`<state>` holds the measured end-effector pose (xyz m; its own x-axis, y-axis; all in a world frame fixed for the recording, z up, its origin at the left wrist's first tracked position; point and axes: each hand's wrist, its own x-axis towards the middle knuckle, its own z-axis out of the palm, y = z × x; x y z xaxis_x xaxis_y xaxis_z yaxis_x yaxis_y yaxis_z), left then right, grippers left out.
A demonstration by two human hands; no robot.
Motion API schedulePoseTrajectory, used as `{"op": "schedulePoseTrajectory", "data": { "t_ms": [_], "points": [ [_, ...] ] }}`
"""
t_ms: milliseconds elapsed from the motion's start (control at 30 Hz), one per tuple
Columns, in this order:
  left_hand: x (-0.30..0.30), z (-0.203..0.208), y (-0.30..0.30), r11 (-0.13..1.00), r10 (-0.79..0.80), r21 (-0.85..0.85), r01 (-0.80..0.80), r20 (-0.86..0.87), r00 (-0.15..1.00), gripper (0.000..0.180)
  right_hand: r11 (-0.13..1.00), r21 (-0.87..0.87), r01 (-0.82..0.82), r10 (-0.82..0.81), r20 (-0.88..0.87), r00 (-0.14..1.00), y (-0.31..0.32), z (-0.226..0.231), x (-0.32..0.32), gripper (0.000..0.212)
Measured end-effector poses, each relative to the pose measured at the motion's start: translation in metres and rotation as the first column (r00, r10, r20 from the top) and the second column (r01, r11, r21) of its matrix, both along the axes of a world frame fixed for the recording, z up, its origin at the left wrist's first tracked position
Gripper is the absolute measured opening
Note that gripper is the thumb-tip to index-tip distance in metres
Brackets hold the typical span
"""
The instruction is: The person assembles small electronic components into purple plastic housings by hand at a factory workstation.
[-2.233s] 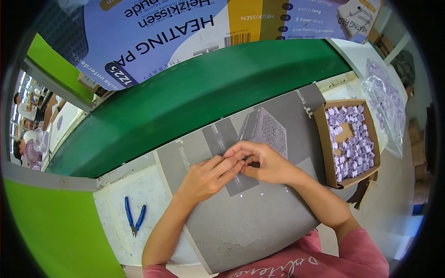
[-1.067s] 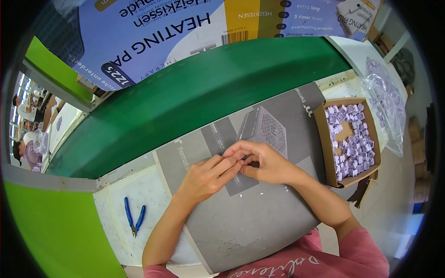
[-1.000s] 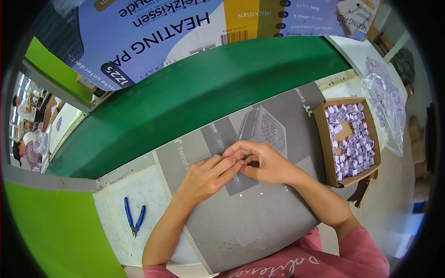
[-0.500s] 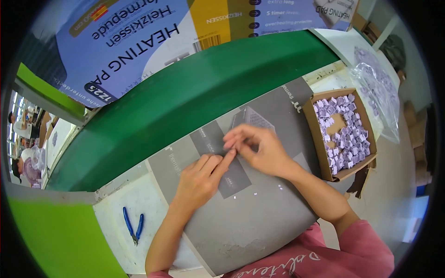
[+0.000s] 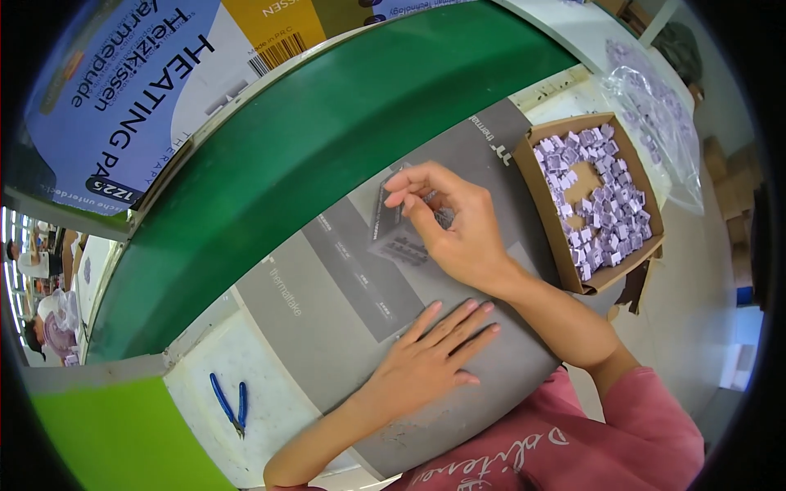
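My left hand (image 5: 434, 348) lies palm down on the grey printed board (image 5: 286, 327), fingers spread, with nothing seen in it. Above the board's middle, my right hand (image 5: 458, 225) is curled, thumb tip close to the fingertips. Whatever it may hold is too small or hidden to make out. Right of that hand stands an open cardboard box (image 5: 556, 233) holding many small pale-purple plastic pieces (image 5: 610, 233), with its bare bottom showing in places.
Blue-handled nippers (image 5: 232, 405) lie on the white surface at the left. Beyond the board runs a green belt (image 5: 327, 139), with a large printed carton (image 5: 147, 90) behind it. A clear plastic bag (image 5: 655, 123) with more purple pieces rests at the far right.
My hands, which were together over the board, have separated. The left moved nearer to me and flattened out; the right moved slightly up. The view has shifted too.
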<state>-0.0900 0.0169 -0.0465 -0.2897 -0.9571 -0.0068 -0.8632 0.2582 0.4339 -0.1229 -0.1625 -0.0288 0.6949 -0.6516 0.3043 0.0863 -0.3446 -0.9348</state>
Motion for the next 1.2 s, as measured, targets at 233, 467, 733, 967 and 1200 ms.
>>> {"op": "schedulePoseTrajectory", "data": {
  "t_ms": [233, 467, 733, 967, 1200],
  "points": [
    [0.033, -0.003, -0.006, 0.972, 0.218, -0.112, -0.208, 0.091, 0.972, 0.07, 0.998, 0.017, 0.065, -0.066, 0.074, 0.995, -0.007, -0.004, 0.001, 0.016],
    [0.036, -0.002, -0.006, 0.936, 0.339, -0.116, -0.333, 0.042, 0.94, 0.061, 0.999, -0.044, 0.032, -0.03, 0.024, 0.999, 0.01, 0.009, -0.016, 0.018],
    [0.036, -0.005, -0.006, 0.806, 0.583, -0.179, -0.565, 0.068, 0.81, 0.058, 0.825, -0.516, -0.233, -0.249, -0.7, 0.67, 0.074, 0.006, -0.137, 0.082],
    [0.042, -0.008, -0.006, 0.756, 0.639, -0.221, -0.616, 0.047, 0.767, 0.058, 0.798, -0.555, -0.234, -0.282, -0.688, 0.668, 0.07, -0.014, -0.135, 0.09],
    [0.041, -0.012, -0.005, 0.752, 0.641, -0.232, -0.617, 0.039, 0.766, 0.059, 0.822, -0.443, -0.357, 0.064, -0.551, 0.832, 0.068, -0.018, -0.096, 0.086]
  ]
}}
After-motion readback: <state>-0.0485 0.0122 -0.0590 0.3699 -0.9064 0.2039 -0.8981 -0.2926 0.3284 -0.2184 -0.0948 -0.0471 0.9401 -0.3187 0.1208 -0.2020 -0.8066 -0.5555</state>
